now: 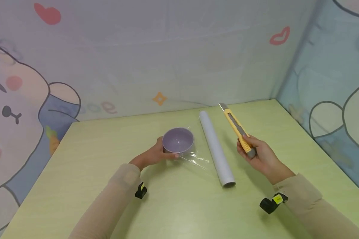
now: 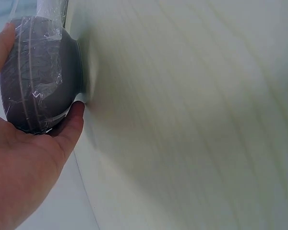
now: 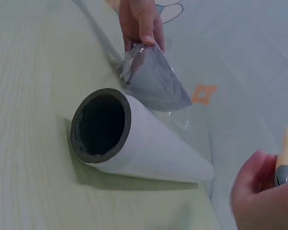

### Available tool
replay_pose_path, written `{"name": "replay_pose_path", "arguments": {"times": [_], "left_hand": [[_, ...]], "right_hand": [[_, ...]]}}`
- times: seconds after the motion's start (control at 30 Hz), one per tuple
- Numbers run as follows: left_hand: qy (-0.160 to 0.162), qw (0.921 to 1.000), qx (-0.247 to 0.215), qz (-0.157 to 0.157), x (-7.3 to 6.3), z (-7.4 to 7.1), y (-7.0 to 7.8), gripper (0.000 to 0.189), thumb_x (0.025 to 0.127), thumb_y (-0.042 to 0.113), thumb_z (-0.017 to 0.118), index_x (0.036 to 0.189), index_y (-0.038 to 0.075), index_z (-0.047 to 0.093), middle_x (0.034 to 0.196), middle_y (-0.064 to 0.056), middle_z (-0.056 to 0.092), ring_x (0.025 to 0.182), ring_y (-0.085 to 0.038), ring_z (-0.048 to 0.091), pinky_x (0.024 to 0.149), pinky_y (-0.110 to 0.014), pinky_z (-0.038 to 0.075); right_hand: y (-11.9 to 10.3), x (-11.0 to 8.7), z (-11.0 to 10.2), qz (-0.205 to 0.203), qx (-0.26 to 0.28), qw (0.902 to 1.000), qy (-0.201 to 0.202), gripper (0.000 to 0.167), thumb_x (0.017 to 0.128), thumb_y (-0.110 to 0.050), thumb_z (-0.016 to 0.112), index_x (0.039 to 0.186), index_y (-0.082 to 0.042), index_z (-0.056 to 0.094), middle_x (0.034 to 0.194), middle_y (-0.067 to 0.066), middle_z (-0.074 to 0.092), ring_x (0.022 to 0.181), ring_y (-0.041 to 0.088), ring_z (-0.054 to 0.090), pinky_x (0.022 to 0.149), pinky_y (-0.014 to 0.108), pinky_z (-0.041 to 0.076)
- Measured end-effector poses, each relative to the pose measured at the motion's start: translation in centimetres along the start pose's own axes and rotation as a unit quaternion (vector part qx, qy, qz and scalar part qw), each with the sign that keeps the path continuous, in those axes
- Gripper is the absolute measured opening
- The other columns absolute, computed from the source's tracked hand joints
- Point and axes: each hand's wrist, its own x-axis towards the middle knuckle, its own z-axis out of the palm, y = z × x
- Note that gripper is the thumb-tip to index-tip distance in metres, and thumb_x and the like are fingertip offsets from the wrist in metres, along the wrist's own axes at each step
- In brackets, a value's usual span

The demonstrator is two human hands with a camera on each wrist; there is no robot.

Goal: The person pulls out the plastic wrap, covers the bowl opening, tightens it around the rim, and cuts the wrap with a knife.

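Note:
Near the middle of the table, my left hand (image 1: 155, 153) holds a purple bowl (image 1: 178, 142) by its left side, thumb along the front near the rim. Clear cling film (image 1: 197, 160) hangs off the bowl's right front and clings in wrinkles to its outside, as the left wrist view shows on the bowl (image 2: 48, 72). Over on the right, my right hand (image 1: 262, 156) grips a yellow utility knife (image 1: 235, 125) by the lower handle, its metal tip pointing away and to the left. Between the hands lies a roll of cling film (image 1: 216, 147).
The roll's dark open core (image 3: 105, 125) faces the near side of the pale green table (image 1: 179, 209). A cartoon-printed cloth backdrop (image 1: 179, 56) rises behind the table's far edge. Small black cameras (image 1: 269, 205) sit on both wrists.

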Motion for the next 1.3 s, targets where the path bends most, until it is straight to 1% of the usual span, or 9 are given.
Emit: {"name": "replay_pose_path", "arguments": {"times": [0.13, 0.3, 0.4, 0.53, 0.67, 0.83, 0.93, 1.1, 1.3], "left_hand": [[-0.002, 0.9999, -0.006, 0.016, 0.1, 0.0, 0.0, 0.093, 0.075, 0.017, 0.076, 0.142, 0.014, 0.01, 0.139, -0.011, 0.025, 0.127, -0.028, 0.034, 0.107, -0.046, 0.028], [0.005, 1.0, 0.003, -0.001, 0.0, 0.0, 0.0, 0.096, 0.075, 0.021, 0.077, 0.141, 0.014, 0.008, 0.14, -0.011, 0.021, 0.127, -0.028, 0.034, 0.106, -0.045, 0.028], [0.007, 0.9999, 0.008, -0.007, 0.0, 0.0, 0.0, 0.097, 0.075, 0.022, 0.077, 0.142, 0.013, 0.007, 0.14, -0.012, 0.019, 0.127, -0.028, 0.033, 0.107, -0.045, 0.028], [-0.007, 0.9998, -0.001, 0.021, 0.2, 0.0, -0.1, 0.092, 0.076, 0.017, 0.075, 0.142, 0.013, 0.01, 0.139, -0.011, 0.024, 0.127, -0.028, 0.034, 0.106, -0.045, 0.028], [-0.018, 0.998, -0.015, 0.058, 0.3, 0.0, 0.0, 0.086, 0.077, 0.01, 0.074, 0.142, 0.012, 0.017, 0.138, -0.012, 0.032, 0.126, -0.029, 0.036, 0.106, -0.047, 0.029], [-0.005, 0.9999, 0.0, 0.012, -0.1, 0.0, 0.2, 0.093, 0.076, 0.018, 0.075, 0.142, 0.013, 0.01, 0.139, -0.011, 0.023, 0.127, -0.028, 0.032, 0.107, -0.046, 0.027], [0.0, 0.9999, 0.003, -0.011, -0.2, 0.0, 0.2, 0.095, 0.075, 0.021, 0.076, 0.142, 0.015, 0.008, 0.14, -0.01, 0.02, 0.128, -0.027, 0.031, 0.108, -0.045, 0.026], [-0.004, 0.9999, -0.002, -0.013, -0.3, 0.1, 0.1, 0.093, 0.077, 0.021, 0.075, 0.141, 0.017, 0.008, 0.14, -0.009, 0.019, 0.128, -0.027, 0.032, 0.107, -0.045, 0.026], [-0.009, 0.9996, -0.008, 0.026, 0.0, 0.0, 0.0, 0.089, 0.078, 0.014, 0.073, 0.142, 0.016, 0.012, 0.14, -0.01, 0.023, 0.128, -0.028, 0.031, 0.107, -0.047, 0.025]], "right_hand": [[0.3, 0.1, 0.1, 0.01, -0.039, 0.999, -0.02, 0.028, 0.098, -0.02, 0.044, 0.122, -0.01, 0.033, 0.092, -0.001, 0.058, 0.079, 0.009, 0.057, 0.076, 0.021, 0.049], [0.5, 0.1, 0.5, -0.003, -0.129, 0.9902, -0.054, 0.049, 0.098, -0.015, 0.042, 0.137, 0.0, 0.016, 0.096, -0.001, 0.062, 0.087, 0.008, 0.062, 0.077, 0.019, 0.051], [0.4, 0.0, 0.9, -0.011, -0.171, 0.9837, -0.054, 0.053, 0.099, -0.015, 0.039, 0.137, 0.002, 0.007, 0.095, 0.0, 0.057, 0.085, 0.009, 0.059, 0.078, 0.02, 0.051], [0.1, -0.3, 1.3, -0.015, -0.191, 0.9802, -0.051, 0.037, 0.101, -0.022, 0.033, 0.129, -0.004, 0.015, 0.091, 0.001, 0.048, 0.077, 0.01, 0.05, 0.071, 0.021, 0.049], [-0.1, -0.5, 1.4, -0.035, -0.227, 0.9718, -0.056, 0.034, 0.101, -0.029, 0.03, 0.125, -0.006, 0.024, 0.09, 0.0, 0.048, 0.076, 0.008, 0.05, 0.066, 0.02, 0.048], [0.2, -0.4, 1.5, -0.065, -0.299, 0.9516, -0.023, 0.034, 0.1, -0.031, 0.035, 0.119, -0.003, 0.031, 0.084, -0.003, 0.05, 0.069, 0.005, 0.05, 0.058, 0.017, 0.047], [0.5, -0.3, 1.4, -0.079, -0.318, 0.9449, -0.003, 0.033, 0.1, -0.032, 0.035, 0.113, -0.002, 0.033, 0.08, -0.004, 0.049, 0.064, 0.004, 0.049, 0.054, 0.016, 0.046], [0.9, -0.3, 1.4, -0.089, -0.335, 0.9378, 0.018, 0.034, 0.098, -0.037, 0.036, 0.109, -0.004, 0.035, 0.078, -0.004, 0.048, 0.059, 0.003, 0.047, 0.05, 0.016, 0.045], [0.8, -0.4, 1.0, -0.104, -0.319, 0.9418, 0.025, 0.037, 0.096, -0.042, 0.039, 0.105, -0.006, 0.039, 0.072, -0.006, 0.048, 0.054, 0.002, 0.046, 0.045, 0.016, 0.043]]}}
